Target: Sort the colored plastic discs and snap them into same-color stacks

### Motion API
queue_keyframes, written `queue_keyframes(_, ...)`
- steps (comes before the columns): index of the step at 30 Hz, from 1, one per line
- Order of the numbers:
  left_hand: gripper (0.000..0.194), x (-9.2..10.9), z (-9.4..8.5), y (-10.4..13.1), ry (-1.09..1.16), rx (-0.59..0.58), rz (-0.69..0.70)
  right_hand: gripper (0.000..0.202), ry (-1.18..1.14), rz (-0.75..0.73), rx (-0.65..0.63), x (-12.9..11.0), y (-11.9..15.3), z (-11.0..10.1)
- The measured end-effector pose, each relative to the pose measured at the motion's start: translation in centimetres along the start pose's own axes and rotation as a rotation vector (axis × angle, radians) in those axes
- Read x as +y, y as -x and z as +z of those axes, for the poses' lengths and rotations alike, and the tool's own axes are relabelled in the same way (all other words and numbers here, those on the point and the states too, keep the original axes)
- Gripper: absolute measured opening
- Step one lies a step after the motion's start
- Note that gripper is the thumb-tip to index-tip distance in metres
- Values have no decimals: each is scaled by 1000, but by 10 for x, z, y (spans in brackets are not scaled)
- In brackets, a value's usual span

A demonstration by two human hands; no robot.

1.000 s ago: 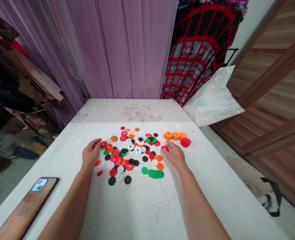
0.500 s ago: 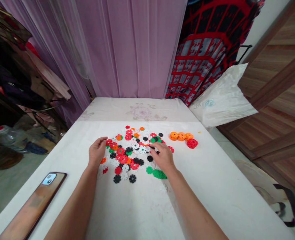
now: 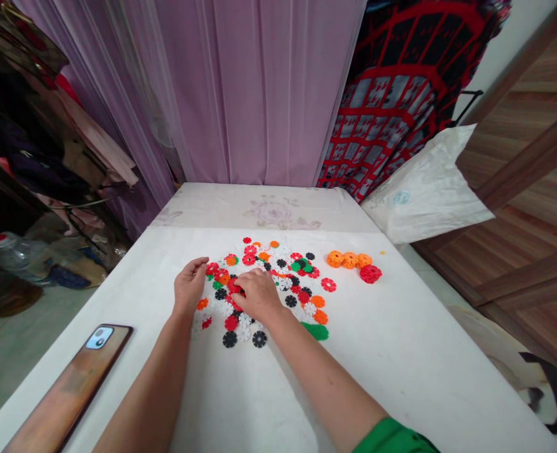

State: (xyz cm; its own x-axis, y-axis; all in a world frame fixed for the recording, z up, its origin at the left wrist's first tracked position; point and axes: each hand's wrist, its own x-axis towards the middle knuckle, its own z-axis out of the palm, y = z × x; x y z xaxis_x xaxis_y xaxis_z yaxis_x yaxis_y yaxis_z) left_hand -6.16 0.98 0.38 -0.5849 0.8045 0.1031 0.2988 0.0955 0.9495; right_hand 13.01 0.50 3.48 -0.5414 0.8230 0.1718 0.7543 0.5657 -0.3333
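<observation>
Right now, your right hand [image 3: 258, 297] reaches over the disc pile [image 3: 285, 284], fingers bent down at red discs [image 3: 234, 285] in its left half, while your left hand [image 3: 190, 287] curls loosely beside the pile's left edge, though I can't tell whether either pinches anything, and orange balls [image 3: 350, 260] sit right of the pile.

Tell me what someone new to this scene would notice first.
Probably the bright scatter of red, white, black, orange and green notched discs mid-table, with the right hand reaching into it and the left hand at its left edge. Beyond the table hangs a tall lilac curtain, with a bold red-and-black patterned cloth to its right.
</observation>
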Motion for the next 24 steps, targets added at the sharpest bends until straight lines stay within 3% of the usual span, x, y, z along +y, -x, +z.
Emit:
queue_keyframes(11,41,-1,1,0,24,-22,19,19,73,80,-115,-13,-12,-11)
queue_keyframes(18,43,2,0,2,8,-13,13,22,78,58,-79,-18,-15,-14)
queue_keyframes(21,43,0,-1,1,-7,-13,22,23,-45,117,19,-1,-7,-22)
queue_keyframes(24,42,0,-2,1,-30,-16,35,32,-173,225,171,40,17,-34)
